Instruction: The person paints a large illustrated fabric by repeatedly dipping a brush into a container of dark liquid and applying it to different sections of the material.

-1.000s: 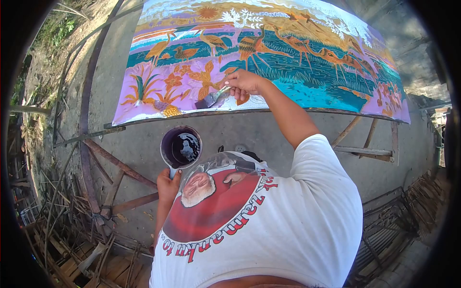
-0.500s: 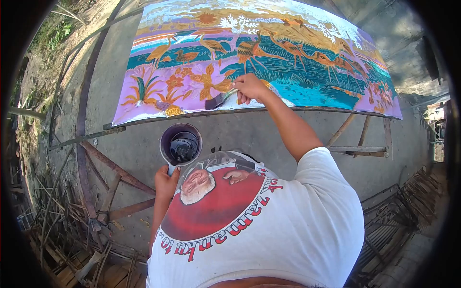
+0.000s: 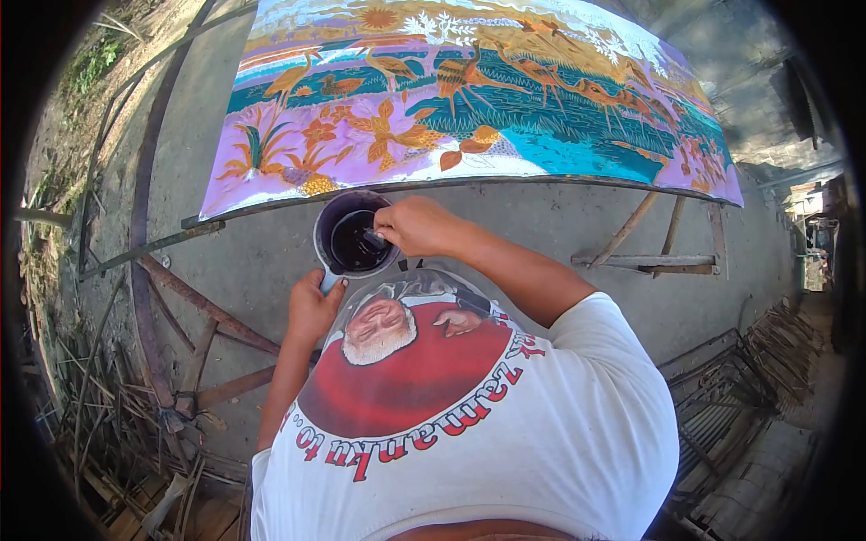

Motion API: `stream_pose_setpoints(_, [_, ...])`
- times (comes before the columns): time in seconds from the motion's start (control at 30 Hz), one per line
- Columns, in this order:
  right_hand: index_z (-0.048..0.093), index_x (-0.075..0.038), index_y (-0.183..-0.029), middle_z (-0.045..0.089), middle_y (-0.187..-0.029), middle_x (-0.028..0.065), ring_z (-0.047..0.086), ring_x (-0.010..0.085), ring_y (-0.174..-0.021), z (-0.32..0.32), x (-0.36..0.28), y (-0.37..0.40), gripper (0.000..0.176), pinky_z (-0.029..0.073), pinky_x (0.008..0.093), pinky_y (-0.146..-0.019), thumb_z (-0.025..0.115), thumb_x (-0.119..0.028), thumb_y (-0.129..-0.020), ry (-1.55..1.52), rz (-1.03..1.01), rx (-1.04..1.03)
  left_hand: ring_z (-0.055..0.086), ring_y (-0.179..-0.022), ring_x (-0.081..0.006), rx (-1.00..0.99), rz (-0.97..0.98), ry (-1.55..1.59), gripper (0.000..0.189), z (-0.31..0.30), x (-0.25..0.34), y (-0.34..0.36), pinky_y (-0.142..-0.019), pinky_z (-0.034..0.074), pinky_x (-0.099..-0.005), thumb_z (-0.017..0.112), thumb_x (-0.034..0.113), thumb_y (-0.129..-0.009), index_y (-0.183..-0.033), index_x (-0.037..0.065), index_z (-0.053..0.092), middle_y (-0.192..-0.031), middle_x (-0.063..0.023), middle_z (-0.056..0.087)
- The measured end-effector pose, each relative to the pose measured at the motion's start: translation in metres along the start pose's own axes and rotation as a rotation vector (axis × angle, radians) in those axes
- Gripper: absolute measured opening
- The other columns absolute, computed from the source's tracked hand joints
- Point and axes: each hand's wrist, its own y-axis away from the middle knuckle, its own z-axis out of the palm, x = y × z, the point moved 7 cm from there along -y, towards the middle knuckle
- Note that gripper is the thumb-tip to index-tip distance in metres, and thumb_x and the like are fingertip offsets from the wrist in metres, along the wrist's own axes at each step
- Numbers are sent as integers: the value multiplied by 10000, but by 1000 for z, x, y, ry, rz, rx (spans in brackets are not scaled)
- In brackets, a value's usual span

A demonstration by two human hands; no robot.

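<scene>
My left hand (image 3: 314, 305) is closed around the handle of a purple-stained dipper (image 3: 323, 236) with dark liquid inside. Over its right rim, my right hand (image 3: 410, 225) grips a paintbrush (image 3: 373, 239), whose bristle end is down in the dipper; most of the brush is hidden by the fingers and the rim. Just beyond the dipper is a painted cloth (image 3: 577, 153), stretched out and covered with orange birds, flowers, teal water and purple ground. White unpainted patches show along its near edge.
A wooden bar (image 3: 505, 183) runs along the cloth's near edge, with wooden legs (image 3: 622, 230) beneath it. At the left stand crossed wooden beams (image 3: 203, 302). Piled sticks (image 3: 99, 415) lie at lower left, and more sticks (image 3: 780, 347) at the right. The floor (image 3: 541, 239) is grey.
My right hand has drawn the brush back from the cloth's near edge and lowered it into the dipper. The dipper has moved slightly up and right, towards the cloth.
</scene>
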Motion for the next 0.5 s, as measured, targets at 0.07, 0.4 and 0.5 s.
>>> stream_pose_setpoints(0.07, [744, -58, -1082, 663, -704, 64, 664, 127, -581, -17, 8, 7, 228, 519, 327, -518, 619, -241, -1028, -323, 286, -119, 501, -558, -184, -3, -24, 13, 351, 1, 3, -1, -531, 409, -407, 793, 255, -895, -784, -14, 597, -619, -142, 563])
stream_pose_setpoints(0.4, [723, -52, -1198, 669, -754, 44, 628, 99, -565, -85, 146, 93, 277, 525, 247, -490, 569, -254, -1088, -986, 887, 302, 423, -598, -112, 85, -104, 78, 364, -14, -22, 21, -533, 379, -379, 780, 221, -914, -742, 3, 544, -600, -69, 493])
stream_pose_setpoints(0.5, [722, -40, -1192, 655, -740, 43, 615, 102, -558, -117, 222, 149, 277, 516, 255, -479, 576, -248, -1082, -868, 1013, 406, 419, -598, -111, 110, -110, 35, 356, -23, -32, 31, -534, 377, -375, 776, 218, -917, -745, 2, 552, -602, -53, 497])
